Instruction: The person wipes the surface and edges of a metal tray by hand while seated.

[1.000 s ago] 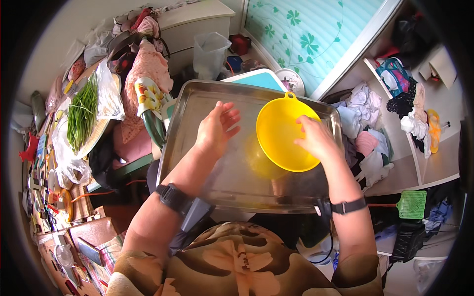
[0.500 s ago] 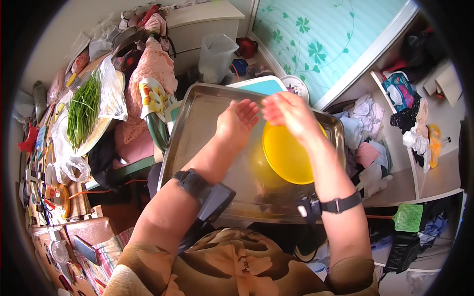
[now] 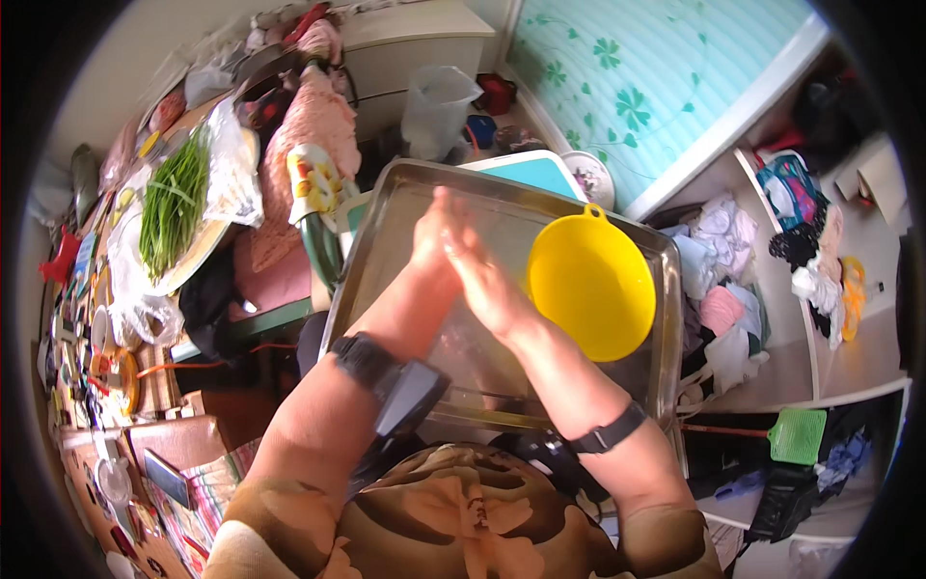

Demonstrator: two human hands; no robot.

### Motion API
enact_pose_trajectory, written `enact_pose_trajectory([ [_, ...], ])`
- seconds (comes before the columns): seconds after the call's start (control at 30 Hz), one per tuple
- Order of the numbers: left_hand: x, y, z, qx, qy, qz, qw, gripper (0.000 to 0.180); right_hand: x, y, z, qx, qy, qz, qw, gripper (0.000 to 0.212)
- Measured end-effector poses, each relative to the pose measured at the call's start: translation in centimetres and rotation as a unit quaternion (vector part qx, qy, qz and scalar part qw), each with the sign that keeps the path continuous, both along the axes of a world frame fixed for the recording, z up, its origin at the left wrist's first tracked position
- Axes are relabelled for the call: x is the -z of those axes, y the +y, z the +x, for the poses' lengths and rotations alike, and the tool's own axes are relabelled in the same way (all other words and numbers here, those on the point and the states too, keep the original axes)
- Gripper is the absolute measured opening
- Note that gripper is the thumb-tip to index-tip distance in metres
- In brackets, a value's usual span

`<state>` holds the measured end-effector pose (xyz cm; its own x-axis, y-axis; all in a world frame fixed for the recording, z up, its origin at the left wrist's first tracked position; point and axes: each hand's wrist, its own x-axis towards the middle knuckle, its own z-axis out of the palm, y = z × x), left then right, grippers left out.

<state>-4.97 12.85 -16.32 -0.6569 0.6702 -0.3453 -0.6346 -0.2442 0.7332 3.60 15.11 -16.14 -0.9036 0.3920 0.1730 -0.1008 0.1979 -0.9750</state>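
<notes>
Head view: left hand (image 3: 431, 241) and right hand (image 3: 482, 280) meet palm to palm above the left half of a metal tray (image 3: 386, 217), both empty. Fingers straight, not clamped on anything; right ones look close together, left ones partly covered and blurred, so can't tell their spacing. Yellow bowl (image 3: 590, 285) sits in the tray's right half, loop tab at the far rim, just beside the right hand and forearm, neither hand gripping it. Black band on each wrist. Past the tray's far edge: blue-and-white board (image 3: 526, 174), translucent bin (image 3: 436, 111). Left: long green leaves (image 3: 176, 207) by white plastic bags. Right: clothes (image 3: 723, 309) piled on shelving, green fly swatter (image 3: 799, 436) lower down.
</notes>
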Motion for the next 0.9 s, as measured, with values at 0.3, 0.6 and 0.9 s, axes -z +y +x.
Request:
enact_pose_trajectory([
  [0.3,1.5,-0.4,1.4,-0.082,0.094,0.049,0.991,0.053,0.0,-0.2,-2.6,0.008,0.016,-0.041,0.999,0.066],
  [0.6,0.7,-2.3,-0.8,0.008,-0.032,0.231,0.972,0.024,-3.1,0.7,-3.3,0.069,0.095,-0.437,0.892,0.031],
  [0.9,-2.1,-1.2,-1.9,0.068,-0.147,0.274,0.948,0.039,-2.2,-0.1,-2.5,0.089,0.135,-0.166,0.973,0.031],
])
